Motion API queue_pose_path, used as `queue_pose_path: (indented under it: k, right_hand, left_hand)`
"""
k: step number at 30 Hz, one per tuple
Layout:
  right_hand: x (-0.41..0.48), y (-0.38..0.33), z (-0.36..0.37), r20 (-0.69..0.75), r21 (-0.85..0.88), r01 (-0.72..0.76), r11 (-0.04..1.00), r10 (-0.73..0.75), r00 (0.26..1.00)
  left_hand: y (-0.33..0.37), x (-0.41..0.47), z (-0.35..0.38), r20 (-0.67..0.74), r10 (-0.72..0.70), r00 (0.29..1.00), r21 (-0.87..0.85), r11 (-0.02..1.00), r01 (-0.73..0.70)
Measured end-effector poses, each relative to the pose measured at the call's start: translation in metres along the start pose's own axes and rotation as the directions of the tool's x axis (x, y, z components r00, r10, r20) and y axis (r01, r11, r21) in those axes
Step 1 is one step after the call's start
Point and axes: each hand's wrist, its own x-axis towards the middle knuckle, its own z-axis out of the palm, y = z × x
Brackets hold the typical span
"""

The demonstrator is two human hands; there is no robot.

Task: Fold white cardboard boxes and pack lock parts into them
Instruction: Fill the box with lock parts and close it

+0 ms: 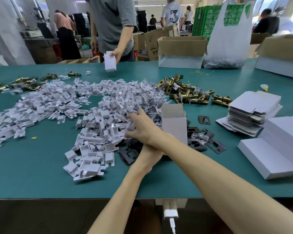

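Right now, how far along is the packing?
Done: closed white boxes stacked at right. In hand: one open box stands upright; the right hand pinches an insert from the pile; the left hand is mostly hidden. Still to do: a stack of flat boxes, brass latches and black plates.
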Motion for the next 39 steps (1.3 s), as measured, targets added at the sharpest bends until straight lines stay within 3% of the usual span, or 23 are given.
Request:
queue_pose_path:
  k: [5, 14, 18, 22, 25, 29, 39]
  right_hand:
    - [0.001, 0.002, 0.003, -0.063, 0.084, -0.059, 0.995, 0.064, 0.996]
    - [-0.007, 0.003, -0.008, -0.09, 0.339, 0.044, 0.94, -0.015, 0.996]
    - [-0.024, 0.001, -0.038, -0.184, 0.325, 0.12, 0.938, -0.062, 0.981]
    - [-0.041, 0.004, -0.088, -0.322, 0.219, 0.17, 0.961, -0.093, 0.942]
    - [-0.05, 0.016, -0.121, -0.37, 0.118, 0.109, 0.987, -0.058, 0.927]
    - [-0.06, 0.043, -0.146, -0.301, -0.051, -0.043, 0.998, 0.026, 0.953]
    - [-0.065, 0.053, -0.13, -0.241, -0.297, -0.015, 0.955, -0.06, 0.969]
  left_hand:
    - [0.0, -0.001, 0.0, 0.014, 0.036, 0.999, -0.039, 0.999, -0.035]
    - [0.001, -0.001, -0.001, -0.002, 0.071, 0.997, -0.012, 0.997, -0.071]
    - [0.003, 0.001, -0.002, 0.016, 0.108, 0.994, -0.023, 0.994, -0.108]
    - [0.005, 0.002, -0.001, 0.044, 0.078, 0.996, -0.162, 0.984, -0.07]
    - [0.005, 0.001, -0.001, 0.039, 0.079, 0.996, -0.205, 0.976, -0.07]
    - [0.006, 0.0, -0.001, 0.051, 0.093, 0.994, -0.22, 0.972, -0.079]
    - [0.007, -0.001, -0.002, 0.066, 0.099, 0.993, -0.222, 0.972, -0.082]
